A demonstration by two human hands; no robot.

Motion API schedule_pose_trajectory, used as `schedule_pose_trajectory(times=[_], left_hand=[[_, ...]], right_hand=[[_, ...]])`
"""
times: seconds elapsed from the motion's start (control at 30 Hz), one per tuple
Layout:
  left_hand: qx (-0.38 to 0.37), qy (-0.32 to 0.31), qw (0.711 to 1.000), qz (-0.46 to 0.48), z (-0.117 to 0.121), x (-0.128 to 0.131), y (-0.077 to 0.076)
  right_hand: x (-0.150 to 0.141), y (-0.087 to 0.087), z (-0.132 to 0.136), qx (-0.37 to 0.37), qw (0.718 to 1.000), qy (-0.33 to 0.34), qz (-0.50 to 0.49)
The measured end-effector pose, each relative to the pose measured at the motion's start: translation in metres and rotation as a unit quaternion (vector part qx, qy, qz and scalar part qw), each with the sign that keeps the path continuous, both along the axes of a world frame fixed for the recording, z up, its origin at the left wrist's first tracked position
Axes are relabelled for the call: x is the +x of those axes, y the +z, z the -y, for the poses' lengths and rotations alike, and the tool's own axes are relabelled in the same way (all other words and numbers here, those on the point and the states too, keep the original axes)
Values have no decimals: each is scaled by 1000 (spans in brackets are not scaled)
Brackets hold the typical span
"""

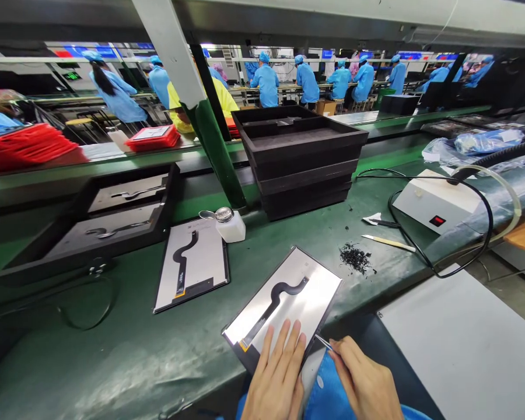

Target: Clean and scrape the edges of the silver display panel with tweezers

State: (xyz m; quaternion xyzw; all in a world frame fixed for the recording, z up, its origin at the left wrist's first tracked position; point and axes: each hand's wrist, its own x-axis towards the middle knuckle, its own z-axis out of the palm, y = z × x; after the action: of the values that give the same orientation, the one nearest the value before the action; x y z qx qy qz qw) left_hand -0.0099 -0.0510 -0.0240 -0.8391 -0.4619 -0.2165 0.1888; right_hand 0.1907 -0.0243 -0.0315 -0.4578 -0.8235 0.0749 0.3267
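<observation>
The left hand (275, 380) at 6 o'clock lies palm down, fingers (290, 344) straight towards 1; the right hand (365, 373) at 5 is pinched, pointing to 10.

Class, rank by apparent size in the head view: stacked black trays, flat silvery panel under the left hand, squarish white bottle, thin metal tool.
Largest first:
Stacked black trays
Flat silvery panel under the left hand
Squarish white bottle
Thin metal tool

**Adequate light; glare on panel (295, 300)**

Bench (188, 344) moderately lit, apparently from above. White glare at the panel's right and left corners; duller sheen on the bench, near left. Trays (306, 175) dark, detail weak. Wide-angle stretching at both edges, evident in the red stack (30, 146). Far workers (266, 84) soft; foreground sharp.
</observation>
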Motion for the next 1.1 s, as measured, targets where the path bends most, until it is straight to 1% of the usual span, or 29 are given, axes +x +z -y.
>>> schedule_pose_trajectory(times=[0.17, 0.37, 0.47, 0.53, 0.57, 0.63, 0.7, 0.77, 0.83, 0.9, 0.97, 1.1], left_hand=[[-6, -2, 1000, 4, 0, 0, 1], [-10, -5, 1000, 4, 2, 0, -2], [-8, -12, 1000, 10, 1, 0, -1], [2, -14, 1000, 17, 0, 1, 0], [7, -16, 1000, 21, 0, 1, 1], [13, -18, 999, 29, -1, 1, 3], [16, -21, 999, 30, -2, 1, 2], [8, -22, 999, 22, -1, -1, 0], [-2, -21, 1000, 14, -1, -2, -2], [-8, -22, 1000, 11, 0, -3, -5], [-7, -25, 1000, 14, 0, -4, -6], [-7, -29, 999, 20, 0, -4, -7]], right_hand=[[-1, 1, 2, 14, 999, -11, 44], [-3, 6, 3, 46, 994, -27, 94], [-4, 7, 4, 42, 996, -33, 75], [-4, 7, 5, 7, 999, -30, 35], [-5, 8, 5, -25, 999, -25, 7], [-5, 11, 3, -116, 992, -18, -54], [-5, 15, 0, -219, 969, -19, -112], [-5, 19, -4, -321, 933, -24, -162], [-6, 21, -9, -423, 880, -25, -213], [-6, 24, -14, -506, 820, -19, -266], [-5, 27, -19, -560, 768, -8, -310], [-3, 35, -25, -627, 693, 6, -358]])
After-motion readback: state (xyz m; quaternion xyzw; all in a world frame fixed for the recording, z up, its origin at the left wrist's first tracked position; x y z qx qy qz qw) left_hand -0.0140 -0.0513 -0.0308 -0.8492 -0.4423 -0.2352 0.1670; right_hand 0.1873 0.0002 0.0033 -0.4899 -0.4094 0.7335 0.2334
